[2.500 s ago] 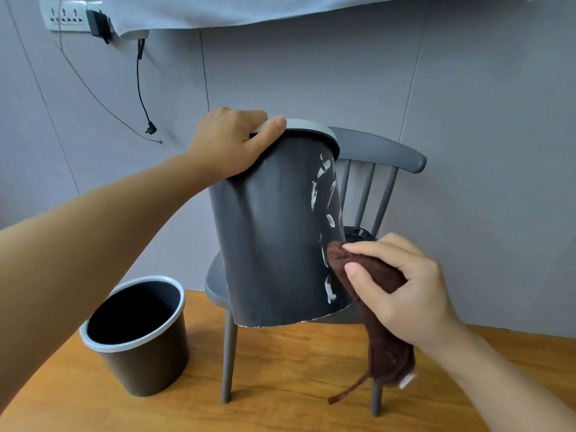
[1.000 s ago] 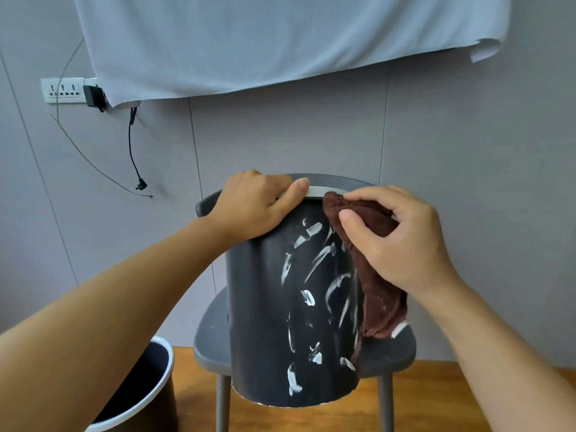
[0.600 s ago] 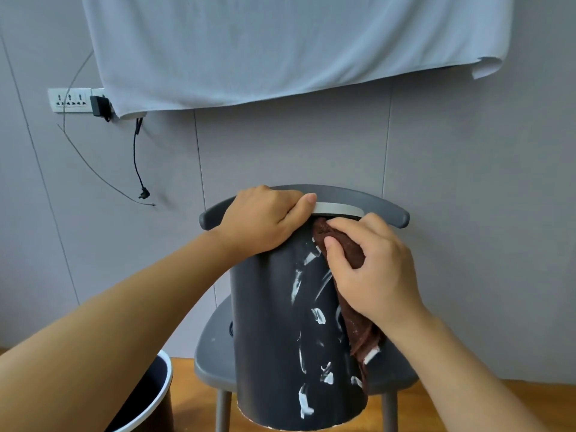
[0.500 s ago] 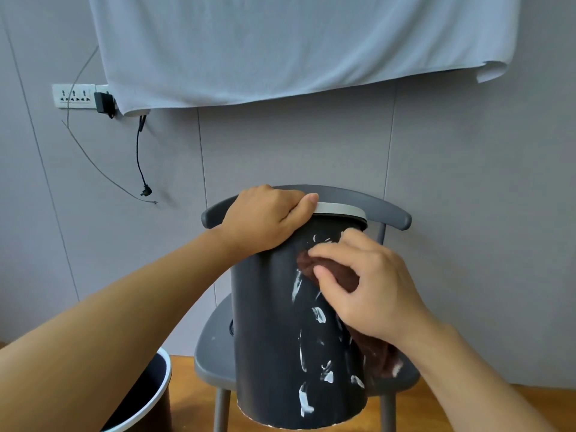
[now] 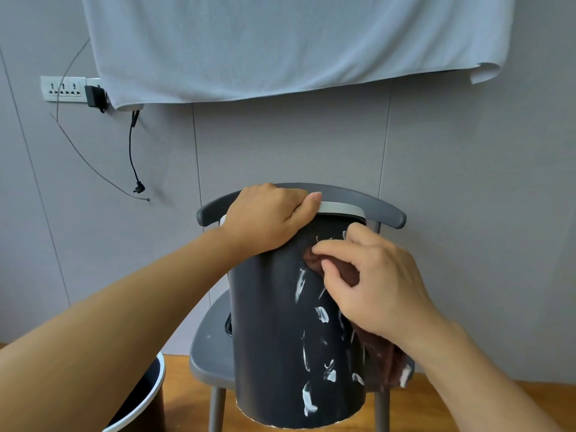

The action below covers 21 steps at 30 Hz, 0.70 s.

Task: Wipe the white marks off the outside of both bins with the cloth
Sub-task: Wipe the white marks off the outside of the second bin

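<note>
In front of the grey chair (image 5: 208,341), the dark bin (image 5: 268,322) is held up off the floor, upright and tipped a little, hiding most of the chair's seat and back. It looks like thin, stiff plastic, probably light enough for one hand, and its smooth wall could slip, so the pale rim is the sensible place to hold. The left hand (image 5: 268,219) has its grip there, fingers curled over the rim. The right hand (image 5: 371,288) has its grip closed on the brown cloth (image 5: 339,272), pressing it to the upper wall while the soft, limp tail hangs past the bin's right side. White marks (image 5: 308,397) run down the wall below the cloth to the bottom edge, so this bin is far from clean. There is open room under the bin and to its right; left of the chair and lower, the second bin (image 5: 156,391) stands on the wooden floor, near the left forearm.
</note>
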Available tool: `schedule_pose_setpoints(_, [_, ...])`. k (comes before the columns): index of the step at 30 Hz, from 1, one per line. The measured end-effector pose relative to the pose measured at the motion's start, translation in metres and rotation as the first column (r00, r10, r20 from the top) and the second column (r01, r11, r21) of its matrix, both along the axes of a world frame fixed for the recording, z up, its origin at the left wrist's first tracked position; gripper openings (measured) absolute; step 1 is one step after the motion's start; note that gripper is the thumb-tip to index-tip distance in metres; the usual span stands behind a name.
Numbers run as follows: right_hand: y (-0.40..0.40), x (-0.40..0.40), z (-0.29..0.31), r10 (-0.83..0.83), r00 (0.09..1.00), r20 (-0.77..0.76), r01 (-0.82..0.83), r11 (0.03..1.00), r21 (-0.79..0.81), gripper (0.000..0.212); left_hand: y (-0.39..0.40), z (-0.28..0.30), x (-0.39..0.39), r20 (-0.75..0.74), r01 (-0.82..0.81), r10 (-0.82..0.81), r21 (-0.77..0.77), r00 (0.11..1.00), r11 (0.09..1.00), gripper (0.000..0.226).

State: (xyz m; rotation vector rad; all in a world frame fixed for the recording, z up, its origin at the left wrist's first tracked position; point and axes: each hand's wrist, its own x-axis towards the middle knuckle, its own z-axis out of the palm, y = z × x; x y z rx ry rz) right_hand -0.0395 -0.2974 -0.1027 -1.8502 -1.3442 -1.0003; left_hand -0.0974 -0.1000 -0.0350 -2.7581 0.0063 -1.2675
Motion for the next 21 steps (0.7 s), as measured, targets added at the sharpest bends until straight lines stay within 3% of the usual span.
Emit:
schedule_pose_setpoints(3, [-0.001,0.004,0.001,-0.063,0.997,0.051,0.061,0.997,0.055,0.022,-0.002,0.0,-0.001,-0.004,-0.01,0.01,0.014,1.0,1.0,0.051])
schedule_pose_setpoints(7, [0.002,0.014,0.003,-0.147,0.989,0.007,0.142,0.967,0.211,0.025,-0.003,-0.001,0.0,0.026,-0.012,0.011,0.042,1.0,0.999,0.054])
schedule_pose_setpoints(12, [-0.009,0.01,-0.008,0.016,0.993,0.118,-0.016,1.0,-0.001,0.025,0.002,-0.002,-0.002,0.038,-0.015,0.014,0.023,0.999,1.0,0.052])
schedule_pose_setpoints(18, [-0.001,0.018,0.002,-0.153,0.987,0.058,0.137,0.967,0.212,0.023,-0.006,-0.003,0.002,0.048,-0.03,0.028,0.05,0.998,0.998,0.053])
schedule_pose_setpoints(21, [-0.001,0.02,-0.008,-0.098,0.995,0.014,0.093,0.971,0.219,0.023,-0.005,-0.004,0.003,0.054,-0.046,0.043,0.053,0.998,0.998,0.054])
